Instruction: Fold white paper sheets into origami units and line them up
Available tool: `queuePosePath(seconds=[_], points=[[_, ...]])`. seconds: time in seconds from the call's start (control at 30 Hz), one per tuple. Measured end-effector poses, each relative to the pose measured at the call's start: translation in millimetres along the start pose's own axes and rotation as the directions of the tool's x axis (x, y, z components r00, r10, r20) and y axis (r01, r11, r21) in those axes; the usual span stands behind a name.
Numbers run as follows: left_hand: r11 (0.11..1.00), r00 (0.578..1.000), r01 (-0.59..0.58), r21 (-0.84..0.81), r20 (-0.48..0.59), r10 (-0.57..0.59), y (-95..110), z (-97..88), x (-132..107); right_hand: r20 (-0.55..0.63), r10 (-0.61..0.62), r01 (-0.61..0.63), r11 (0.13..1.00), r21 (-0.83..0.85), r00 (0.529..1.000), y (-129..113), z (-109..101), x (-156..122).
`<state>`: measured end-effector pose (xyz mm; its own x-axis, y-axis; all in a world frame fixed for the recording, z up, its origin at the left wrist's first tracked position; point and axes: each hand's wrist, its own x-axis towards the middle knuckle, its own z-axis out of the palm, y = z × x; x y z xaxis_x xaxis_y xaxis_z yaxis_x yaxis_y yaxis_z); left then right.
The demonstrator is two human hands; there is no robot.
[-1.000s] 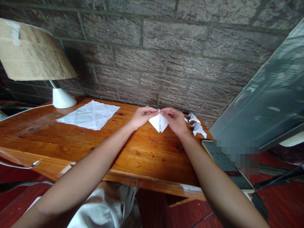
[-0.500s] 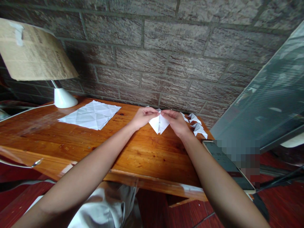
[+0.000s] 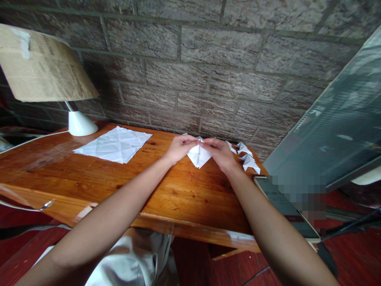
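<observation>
Between my two hands, above the wooden table, is a folded piece of white paper [image 3: 199, 157], diamond-shaped with a seam down its middle and a point facing me. My left hand [image 3: 182, 147] pinches its upper left edge between thumb and fingers. On the other side my right hand [image 3: 219, 151] pinches the upper right part, its thumb close to the centre seam. The fingertips almost meet at the top and cover that part of the paper. Small folded white paper pieces [image 3: 250, 163] lie just right of my right hand, and some are partly hidden behind the hands.
Creased white paper sheets [image 3: 116, 143] lie on the left of the wooden table [image 3: 184, 198]. A lamp [image 3: 81, 124] with a newsprint shade stands at the back left. A tablet or phone [image 3: 276, 194] rests at the right edge. A brick wall [image 3: 166, 75] rises behind.
The two lower flaps of the folded paper have come together, narrowing the gap at the seam. My right thumb has shifted slightly toward the centre.
</observation>
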<state>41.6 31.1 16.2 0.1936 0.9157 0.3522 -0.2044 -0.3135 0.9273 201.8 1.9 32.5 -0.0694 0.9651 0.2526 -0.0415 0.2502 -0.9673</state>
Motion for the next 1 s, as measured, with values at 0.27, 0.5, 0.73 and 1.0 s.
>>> queuePosePath(seconds=[0.27,0.5,0.73,1.0], points=[[0.998,1.0,0.01,-0.063,-0.012,-0.011,-2.6,2.4,-0.1,-0.024,-0.022,0.019,0.996,-0.091,0.999,0.9,-2.1,-0.4],[0.991,0.999,0.021,-0.129,0.027,-0.018,-1.8,3.6,-0.2,-0.011,-0.012,0.012,1.0,-0.029,1.0,2.1,-1.5,-0.8],[0.987,1.0,-0.001,-0.159,-0.017,-0.002,-5.5,6.4,-0.7,-0.054,-0.042,0.042,0.999,-0.006,0.998,2.4,0.6,0.9],[0.99,0.998,-0.047,-0.134,0.022,0.051,-13.5,20.9,-5.7,-0.249,-0.149,0.134,0.988,-0.074,0.957,13.5,-0.4,6.0]])
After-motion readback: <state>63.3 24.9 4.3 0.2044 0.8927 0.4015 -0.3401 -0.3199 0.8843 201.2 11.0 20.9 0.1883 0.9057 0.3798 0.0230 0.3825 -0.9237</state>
